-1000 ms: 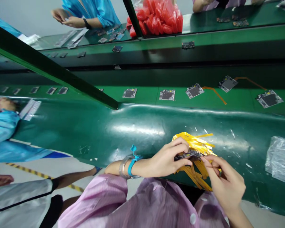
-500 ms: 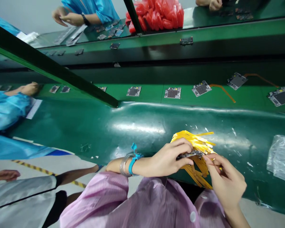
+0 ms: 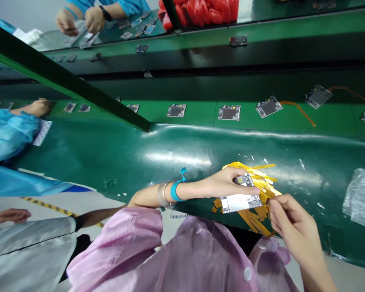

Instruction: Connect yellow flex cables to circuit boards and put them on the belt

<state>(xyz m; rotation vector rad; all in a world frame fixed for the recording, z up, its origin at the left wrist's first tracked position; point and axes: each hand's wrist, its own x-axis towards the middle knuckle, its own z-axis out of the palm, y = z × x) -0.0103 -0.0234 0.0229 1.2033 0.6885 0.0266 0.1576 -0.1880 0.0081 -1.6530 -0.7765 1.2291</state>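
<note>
My left hand (image 3: 220, 183) is closed around the edge of a circuit board (image 3: 239, 202), its thumb lying across it. The board's pale, shiny face is turned up, with small components along its ends. Under and beside it lies a pile of yellow-orange flat flex cables (image 3: 261, 180). Just right of the board, my right hand (image 3: 295, 221) pinches a flex cable; its dark end shows at the fingertips and most of it is hidden by the fingers. Cable and board look slightly apart. A blue wrist strap (image 3: 177, 191) is on my left wrist.
Beyond the bench edge, circuit boards (image 3: 229, 112) lie along a green conveyor (image 3: 200, 115), some with orange cables. A green post (image 3: 109, 103) slants across the left. Clear plastic bags (image 3: 361, 198) lie at right. Co-workers in blue sleeves (image 3: 9, 138) work left and across, near red bundles (image 3: 207, 12).
My left hand has turned the board from edge-on to face-up. My right hand has moved slightly right and down, away from the board. Boards on the nearer conveyor have shifted right.
</note>
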